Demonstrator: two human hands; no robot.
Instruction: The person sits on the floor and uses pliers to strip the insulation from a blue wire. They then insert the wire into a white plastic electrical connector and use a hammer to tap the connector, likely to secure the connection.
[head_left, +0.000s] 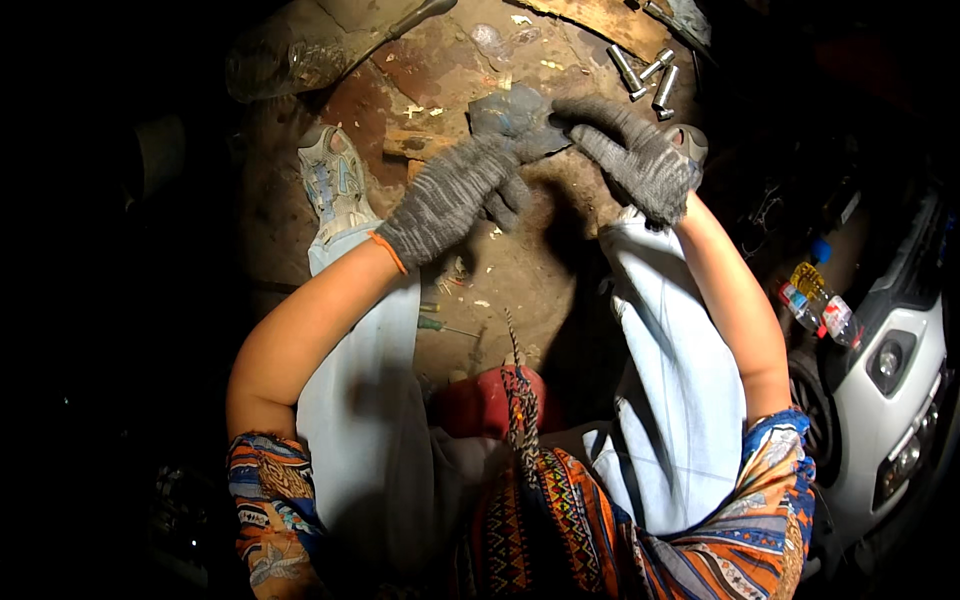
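Both hands wear grey knit gloves. My left hand is closed on the near edge of a creased, dark blue-grey sheet, whose material I cannot make out. My right hand is at the sheet's right edge, its fingers stretched toward it and the thumb apart below them. Whether the right fingertips press on the sheet is hard to see. Part of the sheet's near side is hidden behind the left glove.
Several shiny metal bolts lie far right beside a wooden board. A long dark-handled tool and a clear plastic bottle lie far left. Between my legs is a screwdriver. Drink bottles stand near a white car bumper at right.
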